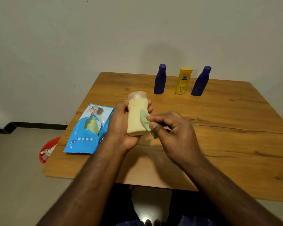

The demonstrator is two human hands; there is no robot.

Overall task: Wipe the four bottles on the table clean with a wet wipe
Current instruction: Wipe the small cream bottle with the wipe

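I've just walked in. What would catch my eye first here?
Mid-table, the left hand grips a cream bottle while the right hand pinches a green wipe against its side. Behind stand two blue bottles flanking a yellow bottle. A blue wipes pack lies left.

Legible markings. The yellow bottle [183, 81], standing between two unmarked blue bottles at the twelve o'clock edge of the tabletop [227, 128], carries a dark oval brand badge near its top, its lettering too small to read, and a large pale "V"-shaped mark lower on its front. The blue wipes pack [88, 129], lying at nine o'clock, shows white letters "mee" at its near end, the digits "72" in a small circle at its near left corner, and a row of five white round icons; its remaining fine print is unreadable.
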